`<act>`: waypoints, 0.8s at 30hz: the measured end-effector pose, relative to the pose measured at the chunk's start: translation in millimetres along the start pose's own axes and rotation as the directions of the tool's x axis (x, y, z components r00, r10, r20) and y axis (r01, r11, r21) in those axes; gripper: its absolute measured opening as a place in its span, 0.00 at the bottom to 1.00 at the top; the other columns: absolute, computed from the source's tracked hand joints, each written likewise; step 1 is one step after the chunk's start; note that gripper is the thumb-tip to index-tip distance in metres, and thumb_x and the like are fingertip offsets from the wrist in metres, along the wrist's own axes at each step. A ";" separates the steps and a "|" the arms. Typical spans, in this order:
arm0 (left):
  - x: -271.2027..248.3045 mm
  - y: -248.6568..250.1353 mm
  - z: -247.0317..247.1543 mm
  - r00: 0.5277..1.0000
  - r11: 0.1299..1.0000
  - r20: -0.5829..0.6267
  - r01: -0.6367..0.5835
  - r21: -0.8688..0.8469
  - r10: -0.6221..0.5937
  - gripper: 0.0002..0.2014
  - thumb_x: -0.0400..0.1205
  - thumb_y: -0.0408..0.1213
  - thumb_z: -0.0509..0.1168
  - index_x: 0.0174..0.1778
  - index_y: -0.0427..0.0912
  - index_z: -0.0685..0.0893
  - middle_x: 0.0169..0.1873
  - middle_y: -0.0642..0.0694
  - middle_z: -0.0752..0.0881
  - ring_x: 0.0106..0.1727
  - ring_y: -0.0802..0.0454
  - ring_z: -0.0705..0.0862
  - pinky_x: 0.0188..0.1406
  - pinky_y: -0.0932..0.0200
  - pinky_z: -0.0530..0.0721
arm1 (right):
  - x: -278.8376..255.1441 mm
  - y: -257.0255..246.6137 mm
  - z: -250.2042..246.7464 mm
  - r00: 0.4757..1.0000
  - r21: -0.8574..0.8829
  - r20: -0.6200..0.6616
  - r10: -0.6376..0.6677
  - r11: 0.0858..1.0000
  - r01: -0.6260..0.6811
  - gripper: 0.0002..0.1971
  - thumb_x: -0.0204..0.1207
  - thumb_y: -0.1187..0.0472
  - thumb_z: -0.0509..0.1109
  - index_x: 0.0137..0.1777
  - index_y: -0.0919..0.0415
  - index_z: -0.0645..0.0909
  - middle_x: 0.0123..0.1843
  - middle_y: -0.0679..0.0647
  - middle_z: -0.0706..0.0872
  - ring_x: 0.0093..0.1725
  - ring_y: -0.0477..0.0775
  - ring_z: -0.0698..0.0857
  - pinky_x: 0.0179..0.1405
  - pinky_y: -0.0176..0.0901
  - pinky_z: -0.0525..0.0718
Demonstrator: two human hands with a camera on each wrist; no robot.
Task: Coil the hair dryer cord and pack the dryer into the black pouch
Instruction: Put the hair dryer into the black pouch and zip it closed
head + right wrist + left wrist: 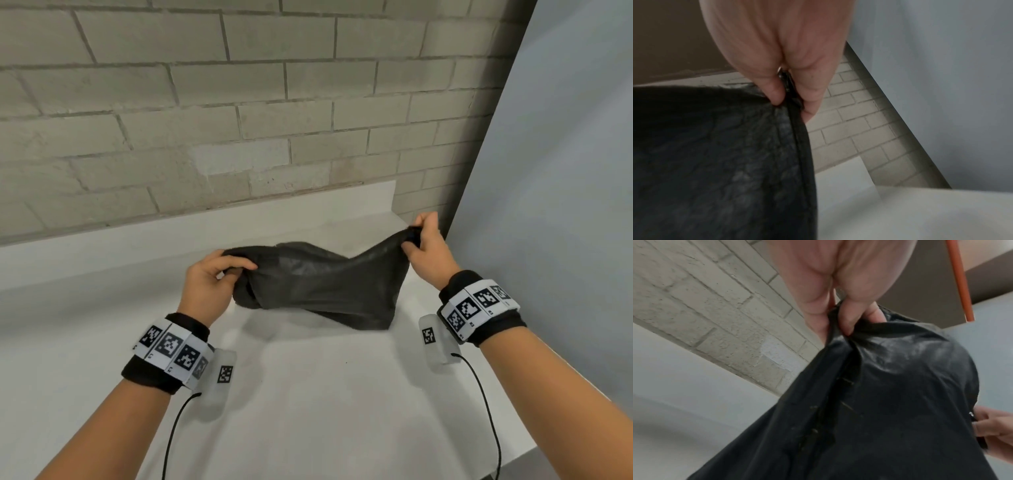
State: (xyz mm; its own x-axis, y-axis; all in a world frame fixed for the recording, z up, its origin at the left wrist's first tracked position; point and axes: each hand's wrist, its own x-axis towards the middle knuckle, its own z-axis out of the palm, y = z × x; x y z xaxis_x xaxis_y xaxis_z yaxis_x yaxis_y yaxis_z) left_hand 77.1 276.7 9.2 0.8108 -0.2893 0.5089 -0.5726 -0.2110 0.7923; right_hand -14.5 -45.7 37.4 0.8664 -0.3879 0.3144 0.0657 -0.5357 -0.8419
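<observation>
The black pouch (318, 284) bulges, stretched between both hands just above the white counter (308, 394). My left hand (219, 274) grips its left end, fingers curled into the bunched fabric (842, 331). My right hand (419, 240) pinches the raised right corner by the zipper end (789, 97). The pouch (890, 394) fills the left wrist view; its textured side (715, 154) fills the right wrist view. The dryer and its cord are not visible; the bulge suggests something inside.
A pale brick wall (239, 102) rises behind the counter with a low white backsplash (205, 219). A grey-blue panel (565, 171) closes off the right side. The counter's front right edge (582, 459) lies near my right forearm.
</observation>
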 end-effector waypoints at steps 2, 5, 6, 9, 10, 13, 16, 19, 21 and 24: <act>8.8 3.9 -3.4 0.998 0.999 -0.051 0.018 -0.035 -0.020 0.28 0.74 0.16 0.62 0.31 0.60 0.86 0.34 0.63 0.87 0.42 0.71 0.83 0.46 0.78 0.78 | 5.6 -2.2 -7.4 0.993 0.045 -0.096 -0.066 0.996 0.071 0.21 0.74 0.80 0.60 0.45 0.51 0.60 0.41 0.45 0.68 0.39 0.41 0.71 0.45 0.28 0.76; 21.2 9.5 -6.6 0.994 0.993 -0.048 0.092 -0.069 -0.095 0.23 0.74 0.17 0.63 0.29 0.54 0.85 0.29 0.64 0.87 0.36 0.71 0.83 0.43 0.79 0.79 | 14.4 -5.7 -19.4 0.983 0.105 -0.161 -0.090 0.989 0.108 0.25 0.73 0.78 0.65 0.41 0.45 0.60 0.43 0.43 0.73 0.44 0.41 0.78 0.50 0.36 0.80; 24.3 11.5 -6.4 0.992 0.991 -0.029 0.117 -0.067 -0.119 0.23 0.74 0.17 0.63 0.28 0.53 0.85 0.27 0.65 0.87 0.34 0.71 0.84 0.41 0.80 0.79 | 16.5 -7.3 -22.5 0.979 0.098 -0.173 -0.107 0.987 0.125 0.26 0.72 0.77 0.66 0.40 0.44 0.60 0.42 0.42 0.75 0.44 0.43 0.79 0.50 0.37 0.81; 32.2 11.5 -4.6 0.981 0.981 0.008 0.193 0.006 -0.193 0.27 0.74 0.18 0.63 0.18 0.54 0.85 0.21 0.64 0.86 0.31 0.65 0.83 0.35 0.82 0.78 | 22.0 -10.6 -28.7 0.968 0.041 -0.191 -0.161 0.984 0.172 0.26 0.71 0.77 0.66 0.39 0.42 0.62 0.43 0.40 0.77 0.46 0.47 0.79 0.51 0.36 0.79; 34.3 10.9 -3.4 0.974 0.973 0.008 0.228 0.039 -0.228 0.27 0.75 0.18 0.63 0.17 0.54 0.85 0.21 0.60 0.85 0.31 0.63 0.83 0.34 0.83 0.78 | 23.0 -11.0 -30.4 0.967 0.029 -0.181 -0.179 0.982 0.188 0.26 0.71 0.77 0.66 0.37 0.43 0.62 0.43 0.40 0.78 0.45 0.46 0.79 0.50 0.33 0.78; 40.0 12.6 3.3 0.953 0.950 0.010 0.300 0.092 -0.302 0.27 0.76 0.21 0.61 0.18 0.56 0.85 0.30 0.50 0.85 0.34 0.53 0.81 0.37 0.76 0.81 | 24.7 -7.9 -35.0 0.957 -0.034 -0.129 -0.260 0.966 0.258 0.25 0.69 0.82 0.61 0.31 0.48 0.65 0.45 0.45 0.81 0.49 0.46 0.80 0.54 0.28 0.77; 43.6 20.6 12.1 0.953 0.952 0.016 0.300 0.064 -0.301 0.17 0.78 0.22 0.60 0.38 0.48 0.88 0.43 0.43 0.86 0.42 0.52 0.82 0.49 0.68 0.82 | 26.2 -1.2 -42.5 0.956 -0.169 -0.036 -0.291 0.945 0.281 0.23 0.63 0.86 0.53 0.25 0.59 0.77 0.54 0.57 0.82 0.57 0.51 0.78 0.65 0.41 0.73; 43.3 21.5 25.0 0.963 0.960 0.058 0.257 0.106 -0.264 0.11 0.76 0.27 0.66 0.50 0.45 0.85 0.52 0.42 0.80 0.49 0.50 0.82 0.56 0.65 0.80 | 32.7 6.9 -52.9 0.968 -0.288 0.071 -0.241 0.924 0.251 0.22 0.61 0.88 0.52 0.27 0.69 0.85 0.51 0.57 0.79 0.54 0.52 0.77 0.62 0.39 0.71; 41.6 17.9 35.6 0.960 0.960 0.136 0.219 0.177 -0.244 0.16 0.74 0.25 0.69 0.56 0.43 0.83 0.54 0.44 0.76 0.56 0.46 0.80 0.64 0.56 0.76 | 38.8 12.5 -56.0 0.970 -0.366 0.169 -0.172 0.903 0.224 0.22 0.62 0.88 0.53 0.26 0.66 0.84 0.48 0.56 0.77 0.51 0.53 0.76 0.56 0.39 0.72; 44.5 12.6 53.8 0.960 0.938 0.133 0.202 0.280 -0.246 0.19 0.73 0.20 0.66 0.58 0.41 0.83 0.53 0.44 0.77 0.55 0.48 0.78 0.62 0.63 0.73 | 50.4 28.6 -58.3 0.958 -0.429 0.286 -0.027 0.890 0.153 0.23 0.63 0.86 0.53 0.25 0.61 0.79 0.45 0.57 0.75 0.49 0.56 0.76 0.56 0.45 0.76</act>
State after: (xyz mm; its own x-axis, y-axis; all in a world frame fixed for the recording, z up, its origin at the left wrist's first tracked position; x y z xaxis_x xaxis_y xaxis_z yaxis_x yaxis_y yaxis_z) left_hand 99.4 210.9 23.7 0.9030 -0.3502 0.2489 -0.4081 -0.5181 0.7517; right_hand 2.1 -124.3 54.7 0.9696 -0.1430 0.1986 -0.0214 -0.8581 -0.5131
